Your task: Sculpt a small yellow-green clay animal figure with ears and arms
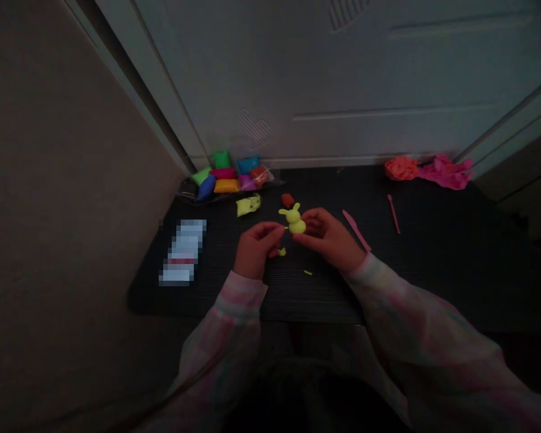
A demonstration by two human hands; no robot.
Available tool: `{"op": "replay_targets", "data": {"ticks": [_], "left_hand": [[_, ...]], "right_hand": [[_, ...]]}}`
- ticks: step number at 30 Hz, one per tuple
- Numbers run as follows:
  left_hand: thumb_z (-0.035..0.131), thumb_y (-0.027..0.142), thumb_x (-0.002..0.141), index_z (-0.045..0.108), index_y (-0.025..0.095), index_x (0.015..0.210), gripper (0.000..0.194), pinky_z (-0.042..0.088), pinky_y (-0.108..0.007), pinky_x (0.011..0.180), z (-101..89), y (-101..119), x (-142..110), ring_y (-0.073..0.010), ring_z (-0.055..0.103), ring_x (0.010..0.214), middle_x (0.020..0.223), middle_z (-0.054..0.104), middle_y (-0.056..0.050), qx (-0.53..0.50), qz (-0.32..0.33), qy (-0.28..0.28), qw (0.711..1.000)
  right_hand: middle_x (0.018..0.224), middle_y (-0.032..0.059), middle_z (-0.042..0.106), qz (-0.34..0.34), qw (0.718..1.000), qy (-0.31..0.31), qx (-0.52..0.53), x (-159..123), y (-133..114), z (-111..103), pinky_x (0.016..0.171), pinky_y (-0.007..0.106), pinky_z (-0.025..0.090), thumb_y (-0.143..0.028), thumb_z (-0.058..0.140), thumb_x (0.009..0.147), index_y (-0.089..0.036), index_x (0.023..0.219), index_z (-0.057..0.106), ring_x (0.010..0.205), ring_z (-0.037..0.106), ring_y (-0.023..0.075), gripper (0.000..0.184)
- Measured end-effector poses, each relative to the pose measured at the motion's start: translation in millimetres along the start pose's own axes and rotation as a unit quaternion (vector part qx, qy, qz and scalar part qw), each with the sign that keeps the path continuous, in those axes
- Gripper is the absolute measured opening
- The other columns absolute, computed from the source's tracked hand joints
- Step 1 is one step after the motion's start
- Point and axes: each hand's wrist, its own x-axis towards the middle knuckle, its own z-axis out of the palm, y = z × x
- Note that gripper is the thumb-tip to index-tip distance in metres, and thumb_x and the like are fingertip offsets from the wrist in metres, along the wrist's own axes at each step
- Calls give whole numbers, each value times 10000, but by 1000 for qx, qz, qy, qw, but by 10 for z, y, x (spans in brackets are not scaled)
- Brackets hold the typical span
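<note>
A yellow clay rabbit (296,224) with two ears and a rounded body is held above the dark table. My right hand (331,237) closes on its right side between thumb and fingers. My left hand (258,245) pinches a small yellow clay piece (286,228) against the rabbit's left side; whether it is joined to the body I cannot tell. Another yellow clay bit (282,252) shows by the lower fingers of my left hand. A short yellow clay strip (308,273) lies on the table below the hands.
Several coloured clay packets (226,186) lie at the back left, near a yellow packet (247,205) and a reddish-brown lump (287,199). A pink plastic knife (356,230) and pink stick tool (394,214) lie right. Crumpled orange (401,168) and pink (446,172) material sits behind. A blurred-out rectangle (184,249) is left.
</note>
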Motion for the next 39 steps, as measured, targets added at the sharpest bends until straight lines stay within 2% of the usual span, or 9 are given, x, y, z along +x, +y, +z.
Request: {"op": "replay_targets", "data": {"ticks": [9,20,23,28,31,39], "left_hand": [[675,298,553,605,148,682,210,268,-155,350,-6,-22,6,-33,398,408,480,480,52,62,29,12,998],[593,326,618,621,145,700,200,219,-166,340,-7,25,-7,-43,387,428,506,424,42,-31,6,-27,999],[611,329,607,621,148,721,215,222,-168,347,-6,18,-5,-36,363,416,501,429,48,0,14,-14,1000],[655,308,573,621,165,743,225,280,-181,397,-11,-17,7,-25,380,419,616,543,31,81,63,3,995],[649,313,582,626,161,732,215,294,-185,417,-13,-25,11,-40,393,431,575,542,26,121,77,5,990],[642,307,593,631,169,713,184,333,-196,477,-33,-65,30,-57,425,463,565,549,30,126,102,13,987]], "right_hand": [[754,-31,569,-8,999,-4,-36,-2,17,2,716,301,467,-168,665,570,-202,773,443,711,573,106,303],[723,-40,568,-2,999,1,-34,15,44,-9,703,294,468,-205,666,567,-203,771,441,689,574,102,304],[724,-37,571,-3,999,-1,-32,15,49,-7,691,293,468,-219,666,568,-204,775,440,686,575,106,306],[741,-34,570,-8,1000,-3,-25,14,44,1,695,280,463,-217,666,572,-205,783,440,693,572,101,309],[761,-31,571,-2,1000,-3,-16,14,41,10,694,280,466,-214,668,572,-208,798,442,694,574,101,320],[847,-9,569,-5,1000,-17,-9,4,43,20,762,304,457,-202,671,574,-201,832,471,759,577,110,326]]}}
